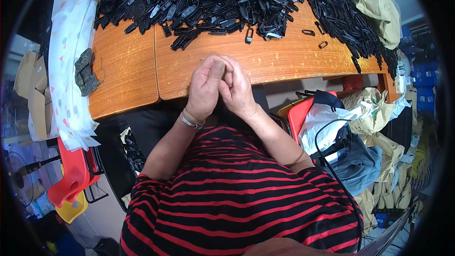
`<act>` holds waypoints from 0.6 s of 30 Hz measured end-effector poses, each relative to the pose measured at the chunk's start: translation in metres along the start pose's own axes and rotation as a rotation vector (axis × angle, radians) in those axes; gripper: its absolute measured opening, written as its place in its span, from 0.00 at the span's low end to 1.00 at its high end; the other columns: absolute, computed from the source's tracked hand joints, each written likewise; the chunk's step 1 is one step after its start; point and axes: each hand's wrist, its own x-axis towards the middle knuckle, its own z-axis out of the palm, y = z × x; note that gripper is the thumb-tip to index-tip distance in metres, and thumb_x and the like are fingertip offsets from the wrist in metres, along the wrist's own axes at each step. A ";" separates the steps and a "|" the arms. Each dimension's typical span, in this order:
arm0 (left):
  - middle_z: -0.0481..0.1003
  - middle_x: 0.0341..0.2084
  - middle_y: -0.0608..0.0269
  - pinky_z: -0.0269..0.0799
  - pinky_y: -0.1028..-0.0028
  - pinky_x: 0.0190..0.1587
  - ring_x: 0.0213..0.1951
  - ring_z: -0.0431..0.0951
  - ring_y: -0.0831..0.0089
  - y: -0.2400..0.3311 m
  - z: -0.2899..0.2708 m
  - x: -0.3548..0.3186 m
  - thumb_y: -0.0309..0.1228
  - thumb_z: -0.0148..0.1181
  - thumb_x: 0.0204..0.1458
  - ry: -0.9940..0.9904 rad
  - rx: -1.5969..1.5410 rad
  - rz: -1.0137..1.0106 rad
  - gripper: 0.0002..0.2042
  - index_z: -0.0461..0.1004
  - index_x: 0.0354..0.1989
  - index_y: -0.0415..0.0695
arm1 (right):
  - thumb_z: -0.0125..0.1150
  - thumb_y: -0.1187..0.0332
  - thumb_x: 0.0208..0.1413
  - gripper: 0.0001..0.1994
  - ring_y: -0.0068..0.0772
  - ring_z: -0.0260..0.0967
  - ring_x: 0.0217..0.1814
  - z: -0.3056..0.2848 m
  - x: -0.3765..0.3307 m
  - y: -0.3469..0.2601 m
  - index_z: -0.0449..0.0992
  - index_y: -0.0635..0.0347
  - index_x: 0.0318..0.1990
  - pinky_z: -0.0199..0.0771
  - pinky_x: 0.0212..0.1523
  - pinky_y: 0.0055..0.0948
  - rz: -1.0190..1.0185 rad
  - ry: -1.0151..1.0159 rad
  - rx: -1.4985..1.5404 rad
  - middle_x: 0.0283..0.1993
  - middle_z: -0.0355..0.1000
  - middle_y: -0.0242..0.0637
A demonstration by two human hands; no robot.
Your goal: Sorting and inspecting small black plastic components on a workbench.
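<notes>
My left hand (204, 87) and my right hand (239, 90) meet at the front edge of the wooden table (128, 61). Their fingers are curled in and pressed together, thumbs uppermost, and whatever may lie between them is hidden. A bracelet (192, 121) circles my left wrist. Beyond my hands a large heap of small black plastic parts (199, 4) covers the back of the table. One loose black part with an oblong opening (249, 35) lies nearest, apart from my fingers.
Black frame-shaped pieces (346, 23) form a second pile at the right, with a few loose ones in front. At the left, a dark knitted glove (85, 73) lies on patterned white sheeting (66, 42). Red chairs (71, 175) and a white bag (322, 125) flank me.
</notes>
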 end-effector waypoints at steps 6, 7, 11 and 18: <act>0.68 0.22 0.70 0.65 0.84 0.29 0.25 0.67 0.85 0.006 -0.025 -0.006 0.39 0.45 0.67 0.040 -0.104 -0.166 0.15 0.70 0.35 0.41 | 0.70 0.70 0.44 0.30 0.35 0.70 0.27 0.003 0.010 -0.017 0.66 0.60 0.58 0.72 0.31 0.31 0.254 -0.183 0.110 0.36 0.72 0.42; 0.69 0.22 0.69 0.65 0.84 0.28 0.25 0.68 0.85 0.006 -0.032 -0.007 0.39 0.45 0.67 0.024 -0.032 -0.149 0.15 0.70 0.36 0.40 | 0.70 0.70 0.44 0.30 0.32 0.71 0.27 -0.005 0.019 -0.020 0.67 0.59 0.58 0.73 0.31 0.28 0.221 -0.306 0.099 0.36 0.72 0.41; 0.73 0.24 0.69 0.68 0.80 0.29 0.25 0.71 0.80 0.029 -0.078 0.001 0.36 0.50 0.64 0.152 0.378 -0.206 0.11 0.73 0.39 0.40 | 0.66 0.72 0.53 0.22 0.20 0.73 0.33 -0.034 0.040 0.019 0.70 0.63 0.56 0.75 0.34 0.24 0.348 -0.337 0.147 0.35 0.76 0.33; 0.76 0.29 0.57 0.74 0.64 0.34 0.33 0.78 0.56 0.029 -0.088 0.037 0.34 0.64 0.49 0.302 1.563 0.263 0.09 0.78 0.37 0.47 | 0.65 0.62 0.52 0.13 0.51 0.75 0.37 -0.048 0.089 0.052 0.77 0.63 0.38 0.75 0.38 0.42 0.273 -0.126 -0.789 0.37 0.75 0.48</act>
